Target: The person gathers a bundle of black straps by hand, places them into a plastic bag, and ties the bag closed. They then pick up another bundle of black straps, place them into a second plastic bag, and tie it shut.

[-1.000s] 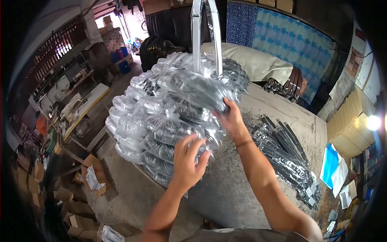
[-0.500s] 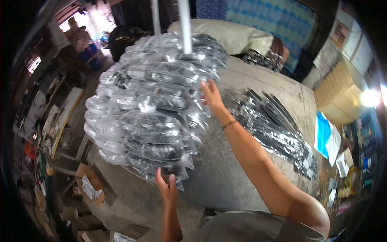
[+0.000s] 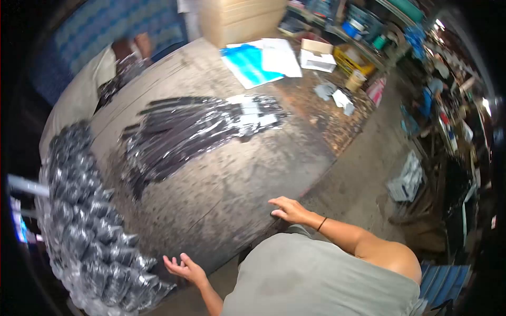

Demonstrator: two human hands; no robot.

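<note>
Worktable (image 3: pixel 237 174): a large, worn, grey-brown surface, scuffed and stained, filling the middle of the view.

Contents, placed relative to the worktable:
- Stack of bagged bundles (image 3: pixel 79 221), dark goods in clear shiny plastic, piled high along its left end; a pale bar (image 3: pixel 26 185) sticks out at the stack's far left.
- Spread of loose black strips in plastic sleeves (image 3: pixel 184 131), lying flat across its middle, with white tags at the right end of the spread.
- Blue sheet (image 3: pixel 245 63) and white papers (image 3: pixel 282 55) at its far edge, just in front of a cardboard box (image 3: pixel 242 18).
- Small carton (image 3: pixel 316 55), yellow crate (image 3: pixel 353 60) and scattered oddments at its far right corner.
- Pale cloth bundle (image 3: pixel 79 95) past its upper left edge, before a blue patterned curtain (image 3: pixel 110 23).
- Concrete floor (image 3: pixel 363 179) to its right, with a white crate (image 3: pixel 407 179) and cluttered shelves beyond.

Hands:
- Left hand (image 3: pixel 184 268) is open, palm up and fingers loosely spread, holding nothing, at the near edge of the worktable, just beside the foot of the bagged stack.
- Right hand (image 3: pixel 290 209) is open and flat, fingertips resting on the near edge of the worktable, gripping nothing; a dark band sits on the wrist.
</note>
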